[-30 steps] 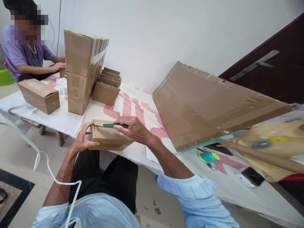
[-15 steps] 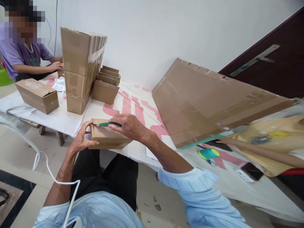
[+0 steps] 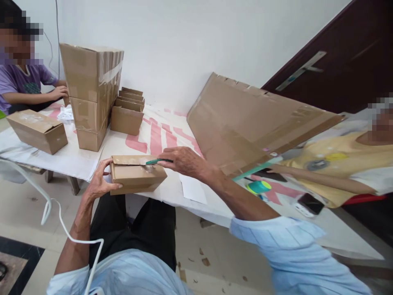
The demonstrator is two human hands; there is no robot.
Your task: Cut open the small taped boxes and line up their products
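Observation:
A small brown cardboard box rests at the near edge of the white-covered table. My left hand grips its left end, fingers curled round the corner. My right hand is closed on a green-handled cutter, held flat over the box's taped top near its right end, the tip pointing left along the seam.
A tall stack of taped boxes, open cartons and a single box stand at the far left, where a person in purple works. A large flattened cardboard sheet leans at right over a person in yellow. A tape roll and phone lie nearby.
My right hand has drawn the cutter rightward along the box top, from near its left end to its right end. My head has turned right, bringing the person in yellow into view.

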